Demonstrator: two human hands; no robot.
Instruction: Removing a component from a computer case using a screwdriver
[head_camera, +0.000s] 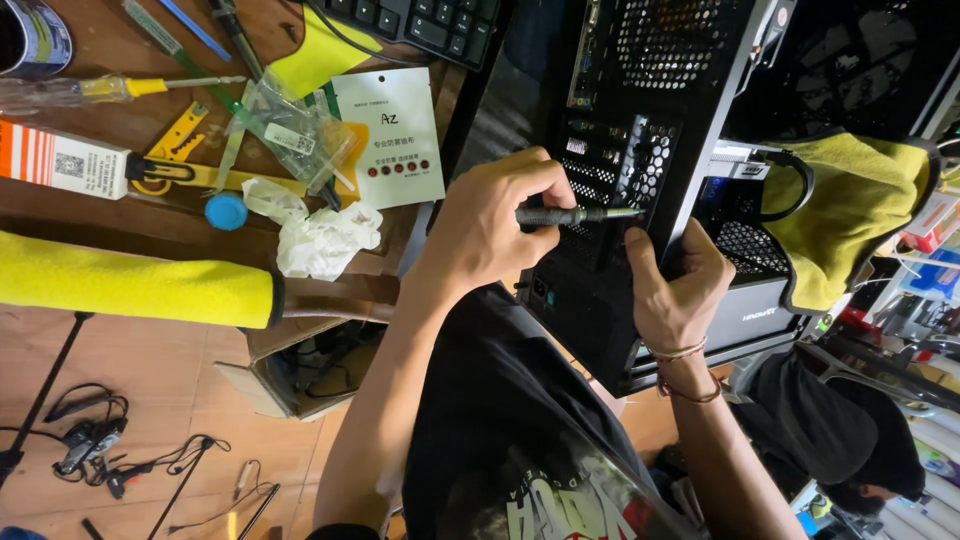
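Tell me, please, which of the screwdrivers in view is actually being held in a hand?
The dark slim screwdriver, gripped by the left hand with its tip at the black computer case. The yellow-collared clear-handled screwdriver lies untouched on the wooden desk.

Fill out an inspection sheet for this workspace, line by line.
Surface: wooden desk, worn, crowded with tools.
Job's things: black computer case, rear panel facing the camera; screwdriver with its tip at the panel.
Clutter: crumpled tissue, blue cap, yellow-handled screwdriver, white packet, plastic bag, yellow cloth.
Grips: left hand closed on the screwdriver; right hand gripping the case edge.
Cables: black cable looping at the case; loose wires on the floor.
Surroundings: keyboard above; cardboard box below the desk.
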